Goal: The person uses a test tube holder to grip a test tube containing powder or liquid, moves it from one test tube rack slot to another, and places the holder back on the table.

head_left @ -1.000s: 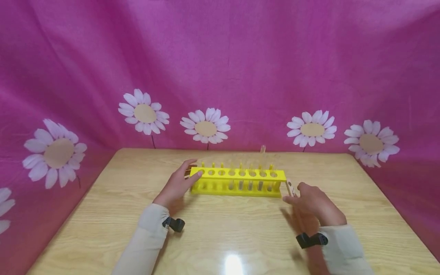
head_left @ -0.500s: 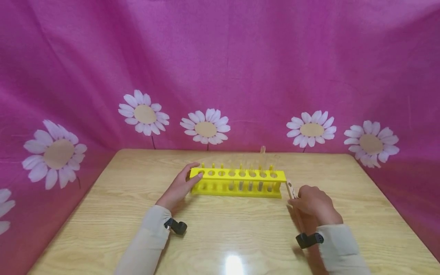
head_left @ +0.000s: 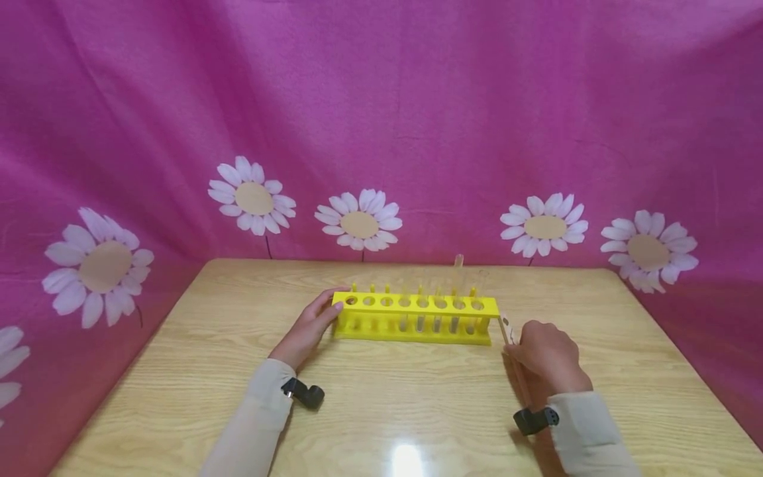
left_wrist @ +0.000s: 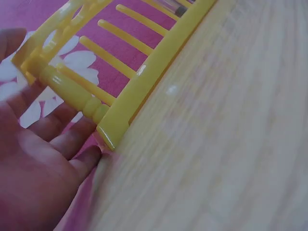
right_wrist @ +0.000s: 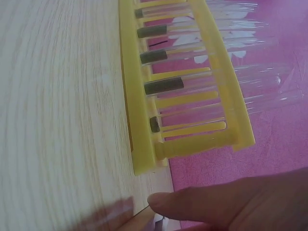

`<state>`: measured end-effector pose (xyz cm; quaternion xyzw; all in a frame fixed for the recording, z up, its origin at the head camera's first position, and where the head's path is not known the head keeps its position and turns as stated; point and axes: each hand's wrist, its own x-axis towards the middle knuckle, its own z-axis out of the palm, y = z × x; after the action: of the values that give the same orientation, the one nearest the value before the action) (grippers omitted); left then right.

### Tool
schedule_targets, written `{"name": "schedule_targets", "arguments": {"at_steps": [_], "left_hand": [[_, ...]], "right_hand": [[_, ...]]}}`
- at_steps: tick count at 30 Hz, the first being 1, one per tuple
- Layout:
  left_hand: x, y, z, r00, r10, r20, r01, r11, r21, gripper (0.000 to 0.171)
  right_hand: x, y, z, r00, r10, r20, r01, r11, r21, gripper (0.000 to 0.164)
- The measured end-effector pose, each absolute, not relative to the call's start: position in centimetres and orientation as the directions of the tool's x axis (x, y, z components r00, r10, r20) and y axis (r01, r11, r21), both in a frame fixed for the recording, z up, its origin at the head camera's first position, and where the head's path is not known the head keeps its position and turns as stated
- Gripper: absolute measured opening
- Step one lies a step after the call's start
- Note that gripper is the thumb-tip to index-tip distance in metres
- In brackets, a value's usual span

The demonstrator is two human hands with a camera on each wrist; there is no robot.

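Observation:
A yellow test tube rack (head_left: 411, 336) stands upright on the wooden table. Its right-hand holes hold several clear glass test tubes (right_wrist: 166, 85) with dark matter at the bottom; one rises above the others. My left hand (head_left: 305, 334) grips the rack's left end, thumb at the front upper corner and fingers (left_wrist: 72, 134) along the end post. Beside the right end, my right hand (head_left: 548, 354) holds a wooden test tube holder (head_left: 508, 330) between thumb and curled fingers, its tip near the rack. In the right wrist view, only part of this wooden holder (right_wrist: 139, 220) shows under the thumb.
The wooden table (head_left: 369, 411) reaches back to a pink cloth (head_left: 417, 119) printed with white daisies. The rack's left-hand holes (head_left: 369, 301) have no tubes in them. Each wrist carries a small black camera (head_left: 304, 393).
My right fingers have drawn in round the wooden holder, which they held more loosely a second ago. My left hand has shifted slightly at the rack's end; the tubes stay in their holes.

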<state>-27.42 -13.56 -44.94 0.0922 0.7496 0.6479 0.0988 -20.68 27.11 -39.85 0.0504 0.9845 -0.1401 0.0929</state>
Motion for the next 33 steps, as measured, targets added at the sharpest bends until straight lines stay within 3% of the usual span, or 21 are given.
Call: {"name": "schedule_targets", "arguments": {"at_steps": [6,11,33], "left_hand": [[-27.6,-13.8,-45.9,-0.946,0.32,0.046,0.035,-0.041,0.999,0.053],[-27.9,-13.9,-46.4,-0.936,0.344,0.078,0.04,-0.116,0.992,0.057],[-27.9,-13.9,-46.4,-0.926,0.361,0.114,0.058,-0.162,0.985,0.051]], "right_hand": [[-20.8,27.1,-39.9,-0.975,0.081,-0.207,0.134,0.957,-0.258,0.032],[-20.7,27.1,-39.8,-0.972,0.093,-0.214,0.149,0.953,-0.265,0.03],[-20.7,26.5,-40.4,-0.978,0.136,-0.159,0.17,0.96,-0.223,0.03]]}}
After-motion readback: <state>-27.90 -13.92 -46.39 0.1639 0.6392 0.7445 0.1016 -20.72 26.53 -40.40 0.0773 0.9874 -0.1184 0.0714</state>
